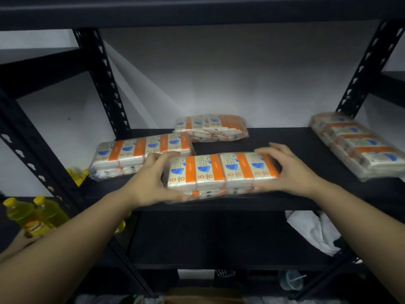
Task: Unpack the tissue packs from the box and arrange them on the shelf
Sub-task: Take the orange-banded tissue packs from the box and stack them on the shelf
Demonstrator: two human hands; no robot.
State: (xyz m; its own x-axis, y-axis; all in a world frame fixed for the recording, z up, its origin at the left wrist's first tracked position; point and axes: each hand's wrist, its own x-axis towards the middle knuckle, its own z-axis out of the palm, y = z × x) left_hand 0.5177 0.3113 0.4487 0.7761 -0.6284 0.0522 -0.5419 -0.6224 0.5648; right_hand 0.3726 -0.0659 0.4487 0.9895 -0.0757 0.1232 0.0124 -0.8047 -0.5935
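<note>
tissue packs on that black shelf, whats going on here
A person grips one tissue pack at its two ends, left hand and right hand, at the front edge of the black shelf. Three more packs already lie on it: one at the left, one behind, one at the right.

So the black shelf [295, 141] has four tissue packs on it. The front pack [221, 172] sits at the front edge, about mid-shelf. Just behind it to the left is another pack [142, 154], with a third pack [211, 128] further back near the wall. The fourth pack [359, 148] lies angled, well off to the right of the front one.
</note>
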